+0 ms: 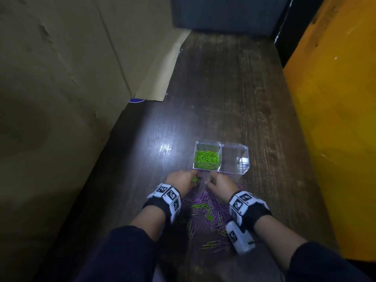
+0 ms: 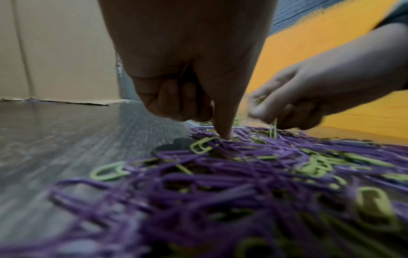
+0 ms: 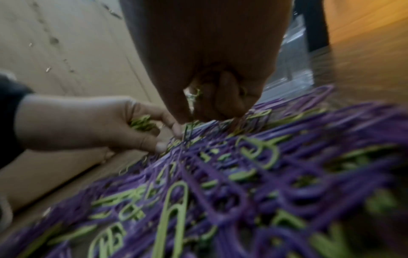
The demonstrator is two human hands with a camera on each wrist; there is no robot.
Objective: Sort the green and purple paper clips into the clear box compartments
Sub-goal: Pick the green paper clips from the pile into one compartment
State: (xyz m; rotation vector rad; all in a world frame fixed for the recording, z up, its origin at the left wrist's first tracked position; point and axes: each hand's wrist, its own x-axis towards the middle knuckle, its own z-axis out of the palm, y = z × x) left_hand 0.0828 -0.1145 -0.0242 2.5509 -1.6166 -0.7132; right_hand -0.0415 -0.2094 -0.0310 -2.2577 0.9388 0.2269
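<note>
A clear two-compartment box [image 1: 221,143] stands on the dark wooden table. Its left compartment holds green paper clips [image 1: 206,159]; the right compartment [image 1: 236,157] looks empty. Just in front of it lies a mixed pile of purple and green clips [image 1: 205,212] between my wrists. My left hand [image 1: 192,178] cups a bunch of green clips [image 3: 141,123] in its curled fingers, while its index finger [image 2: 225,132] pokes down into the pile. My right hand [image 1: 209,180] works at the pile's far edge, and a green clip [image 2: 273,129] hangs from its pinching fingers.
A big cardboard sheet [image 1: 61,78] leans along the left side. A yellow wall [image 1: 335,119] borders the right. A dark panel [image 1: 223,13] closes the far end. Bare tabletop [image 1: 223,88] stretches beyond the box.
</note>
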